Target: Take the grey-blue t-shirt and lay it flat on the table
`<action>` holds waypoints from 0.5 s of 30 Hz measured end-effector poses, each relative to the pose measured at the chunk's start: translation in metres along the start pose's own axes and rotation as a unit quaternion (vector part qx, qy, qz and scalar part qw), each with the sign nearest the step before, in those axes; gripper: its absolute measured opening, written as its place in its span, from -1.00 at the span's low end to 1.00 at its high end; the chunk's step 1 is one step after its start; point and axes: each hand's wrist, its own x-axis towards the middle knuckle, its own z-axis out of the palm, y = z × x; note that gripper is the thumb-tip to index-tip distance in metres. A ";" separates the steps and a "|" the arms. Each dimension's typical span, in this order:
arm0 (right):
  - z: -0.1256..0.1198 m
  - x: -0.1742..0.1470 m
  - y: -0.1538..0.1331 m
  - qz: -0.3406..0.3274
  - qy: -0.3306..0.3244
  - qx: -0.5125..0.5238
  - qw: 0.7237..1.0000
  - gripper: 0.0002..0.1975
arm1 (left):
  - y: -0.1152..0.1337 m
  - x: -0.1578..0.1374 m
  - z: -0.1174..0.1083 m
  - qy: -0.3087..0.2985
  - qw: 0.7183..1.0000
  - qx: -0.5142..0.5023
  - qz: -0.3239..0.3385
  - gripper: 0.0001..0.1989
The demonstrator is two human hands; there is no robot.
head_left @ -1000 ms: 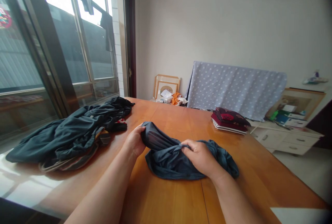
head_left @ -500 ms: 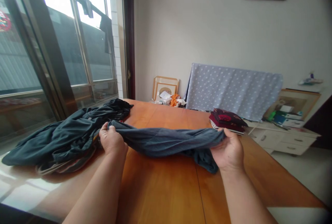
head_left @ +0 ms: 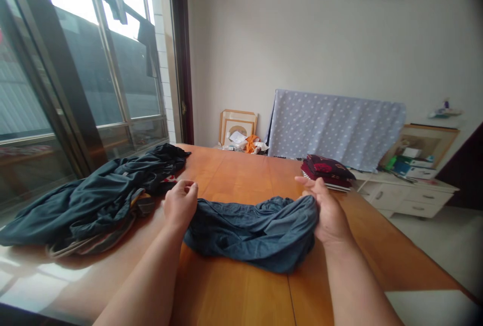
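A dark blue-grey garment (head_left: pixel 252 233), its kind not clear, is bunched into a wide loop just over the table, between my two hands. My left hand (head_left: pixel 180 204) is closed with thumb and fingers pinched together at the garment's left end; the exact grip is partly hidden behind the hand. At the right end, my right hand (head_left: pixel 329 213) has its thumb and some fingers around the cloth, with a finger pointing out to the left. Left of my left hand lies a heap of dark green clothes (head_left: pixel 101 190) with a brownish trim.
The wooden table (head_left: pixel 230 170) spans the view. A stack of folded dark red clothes (head_left: pixel 326 171) sits at its far right edge. Behind stand a polka-dot cloth (head_left: pixel 332 127), a white cabinet (head_left: pixel 411 195) and picture frames (head_left: pixel 237 122). A window (head_left: pixel 94 64) is at left.
The garment was stretched long and flat between my hands; now it is bunched, lower and nearer. My left hand has moved right and down, bringing the hands closer together.
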 end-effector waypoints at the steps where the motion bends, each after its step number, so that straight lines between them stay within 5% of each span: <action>1: -0.002 0.000 0.000 0.011 -0.015 -0.007 1.000 -0.30 | 0.002 -0.005 0.004 0.008 0.999 0.037 0.035 -0.86; 3: -0.005 0.002 0.004 -0.017 0.022 -0.093 0.995 -0.33 | 0.006 -0.016 0.012 0.019 0.992 0.069 0.102 -0.82; 5: -0.008 0.006 0.011 -0.057 0.081 -0.243 0.965 -0.41 | 0.009 -0.027 0.020 -0.030 0.992 0.028 0.121 -0.77; 9: -0.006 0.009 0.024 -0.100 0.090 -0.423 0.896 -0.42 | 0.006 -0.046 0.031 -0.292 0.938 0.068 0.174 -0.63; 12: 0.009 0.000 0.027 -0.119 0.031 -0.399 0.909 -0.44 | -0.002 -0.057 0.038 -0.420 0.854 0.175 0.251 -0.50; 15: 0.030 -0.018 0.029 -0.123 -0.072 -0.353 0.925 -0.45 | -0.010 -0.063 0.046 -0.440 0.823 0.224 0.282 -0.86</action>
